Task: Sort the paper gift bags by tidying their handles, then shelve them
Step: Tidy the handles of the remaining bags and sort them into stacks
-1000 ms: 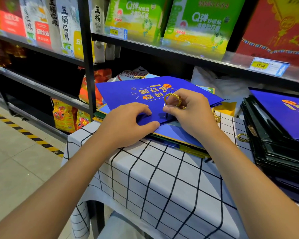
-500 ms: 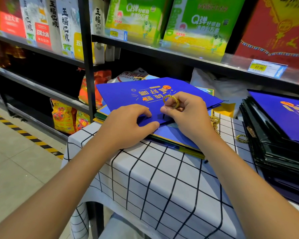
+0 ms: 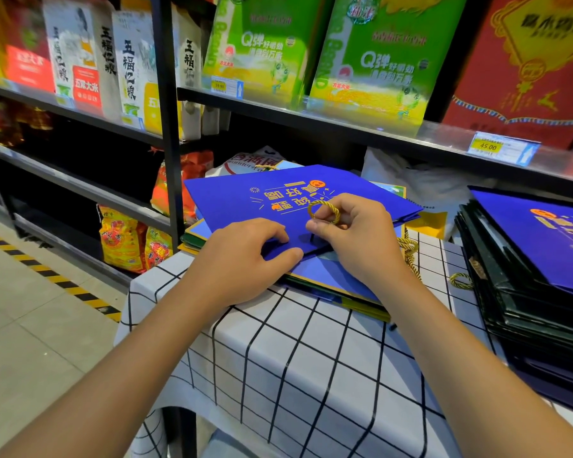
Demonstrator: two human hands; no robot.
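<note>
A flat blue paper gift bag (image 3: pixel 245 196) with orange print lies on top of a pile of folded bags (image 3: pixel 338 282) on a checked tablecloth. My left hand (image 3: pixel 245 256) grips the bag's near edge, thumb under and fingers on top. My right hand (image 3: pixel 354 233) pinches the bag's gold rope handle (image 3: pixel 323 211), which loops up above the fingers. A second stack of folded bags (image 3: pixel 523 269), dark with a blue one on top, sits at the right.
The table with the checked cloth (image 3: pixel 278 365) stands against black store shelves (image 3: pixel 311 123) loaded with rice bags and boxes. Loose gold handles (image 3: pixel 460 280) stick out between the two stacks. Snack packs (image 3: pixel 123 239) fill the low shelf at left; tiled floor with hazard tape lies beyond.
My right hand has shifted slightly along the bag's edge with the gold handle loop still in its fingers. My left hand stays on the bag's edge.
</note>
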